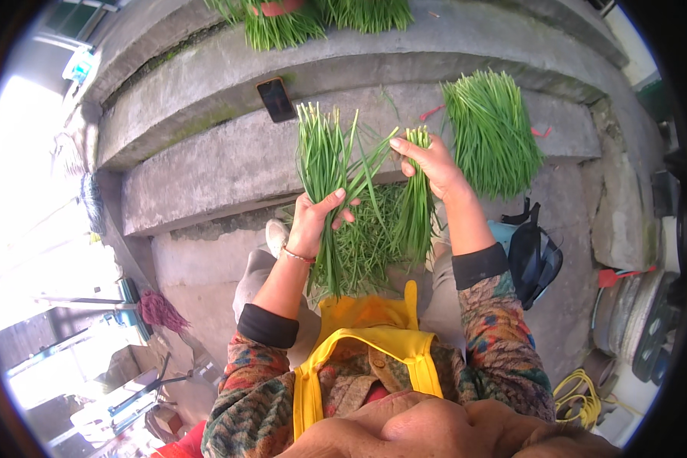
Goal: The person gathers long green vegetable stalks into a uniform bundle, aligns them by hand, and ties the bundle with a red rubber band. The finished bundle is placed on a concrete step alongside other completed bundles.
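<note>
My left hand [320, 220] is closed round a loose bunch of long green chives [323, 154], with their pale cut ends up and the leaves hanging down. A few stalks slant from this bunch across to the right hand's fingertips. My right hand [426, 160] grips a second, narrower bunch of chives [413, 223] near its pale ends, its thumb and forefinger at the slanting stalks. Beneath and between the hands, a heap of loose green leaves [366, 246] lies on the ground between the feet. A large bundle of chives [489, 134] rests on the step to the right.
Concrete steps [206, 166] rise ahead, with a smartphone [276, 99] and red strips [431, 113] on the lowest one. More chive bundles [283, 26] lie higher up. A dark bag-like thing [532, 260] is at the right, and a coiled yellow cord [581, 398] lies lower right.
</note>
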The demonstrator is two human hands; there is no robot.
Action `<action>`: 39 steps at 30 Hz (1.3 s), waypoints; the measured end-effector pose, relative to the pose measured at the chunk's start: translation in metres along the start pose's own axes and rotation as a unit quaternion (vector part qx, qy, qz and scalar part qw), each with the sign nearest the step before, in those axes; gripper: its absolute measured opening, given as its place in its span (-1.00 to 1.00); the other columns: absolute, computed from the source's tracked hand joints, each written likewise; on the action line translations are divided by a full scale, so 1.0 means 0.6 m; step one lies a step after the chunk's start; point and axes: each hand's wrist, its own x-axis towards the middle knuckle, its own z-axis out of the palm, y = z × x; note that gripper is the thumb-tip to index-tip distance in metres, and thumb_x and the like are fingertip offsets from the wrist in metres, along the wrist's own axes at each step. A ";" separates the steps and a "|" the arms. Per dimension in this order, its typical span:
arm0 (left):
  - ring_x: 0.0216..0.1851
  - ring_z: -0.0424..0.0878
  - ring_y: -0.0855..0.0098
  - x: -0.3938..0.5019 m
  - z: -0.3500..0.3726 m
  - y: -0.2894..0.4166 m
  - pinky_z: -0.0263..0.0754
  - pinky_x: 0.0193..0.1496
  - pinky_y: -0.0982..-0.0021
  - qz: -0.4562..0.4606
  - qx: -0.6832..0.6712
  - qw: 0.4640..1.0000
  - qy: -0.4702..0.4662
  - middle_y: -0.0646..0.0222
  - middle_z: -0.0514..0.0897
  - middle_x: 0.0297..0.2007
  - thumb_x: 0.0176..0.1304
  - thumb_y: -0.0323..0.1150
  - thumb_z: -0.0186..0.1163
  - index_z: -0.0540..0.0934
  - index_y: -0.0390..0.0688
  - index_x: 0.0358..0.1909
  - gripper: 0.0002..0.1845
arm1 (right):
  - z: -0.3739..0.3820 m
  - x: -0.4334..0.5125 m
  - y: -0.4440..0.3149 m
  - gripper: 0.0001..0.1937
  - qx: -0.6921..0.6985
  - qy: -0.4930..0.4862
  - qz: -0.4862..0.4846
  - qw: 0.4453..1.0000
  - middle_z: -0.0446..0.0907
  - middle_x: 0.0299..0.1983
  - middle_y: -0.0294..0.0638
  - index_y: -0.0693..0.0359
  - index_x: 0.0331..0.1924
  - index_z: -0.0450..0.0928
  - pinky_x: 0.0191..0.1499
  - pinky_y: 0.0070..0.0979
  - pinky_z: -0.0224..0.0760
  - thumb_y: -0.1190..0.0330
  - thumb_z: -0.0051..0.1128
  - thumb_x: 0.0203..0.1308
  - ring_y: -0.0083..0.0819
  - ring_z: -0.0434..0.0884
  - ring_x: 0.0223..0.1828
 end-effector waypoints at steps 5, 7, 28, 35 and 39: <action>-0.40 0.70 0.46 0.001 -0.003 -0.018 0.48 -0.41 0.49 -0.020 -0.065 0.997 0.020 0.24 0.76 -0.32 0.34 -0.35 0.25 0.65 -0.23 -0.16 -0.84 | 0.000 -0.005 -0.009 -0.79 0.026 -0.017 0.019 0.999 0.49 -0.47 -0.44 0.21 -0.22 0.59 -0.50 -0.65 0.24 0.29 0.37 0.20 -0.66 0.41 -0.57; -0.41 0.69 0.47 0.004 -0.005 -0.017 0.50 -0.39 0.48 -0.014 -0.027 1.000 0.007 0.26 0.76 -0.34 0.35 -0.37 0.24 0.65 -0.23 -0.16 -0.85 | -0.004 -0.003 -0.007 -0.79 0.004 -0.007 0.017 1.000 0.50 -0.46 -0.44 0.21 -0.22 0.59 -0.50 -0.65 0.25 0.30 0.38 0.20 -0.66 0.42 -0.57; -0.62 0.43 0.60 -0.001 -0.003 -0.020 0.30 -0.53 0.60 0.011 0.008 0.996 -0.091 0.23 0.73 -0.37 0.37 -0.34 0.23 0.64 -0.21 -0.20 -0.86 | 0.025 0.004 0.017 -0.80 0.053 0.021 -0.066 0.996 0.58 -0.40 -0.37 0.24 -0.24 0.60 -0.38 -0.59 0.37 0.38 0.42 0.15 -0.58 0.52 -0.48; -0.61 0.46 0.59 -0.005 -0.004 -0.019 0.32 -0.56 0.57 -0.026 -0.005 0.988 -0.154 0.30 0.69 -0.40 0.37 -0.34 0.22 0.61 -0.23 -0.13 -0.82 | 0.038 -0.006 0.008 -0.82 0.061 0.004 -0.093 0.994 0.59 -0.42 -0.38 0.25 -0.28 0.64 -0.37 -0.59 0.38 0.37 0.43 0.15 -0.59 0.52 -0.46; -0.40 0.59 0.53 -0.001 -0.009 -0.024 0.51 -0.38 0.48 -0.036 -0.189 0.979 -0.072 0.29 0.68 -0.24 0.39 -0.19 0.23 0.57 -0.23 -0.07 -0.70 | 0.005 -0.007 0.008 -0.73 0.072 -0.003 -0.106 0.992 0.61 -0.36 -0.31 0.27 -0.20 0.61 -0.34 -0.56 0.41 0.30 0.45 0.12 -0.55 0.56 -0.41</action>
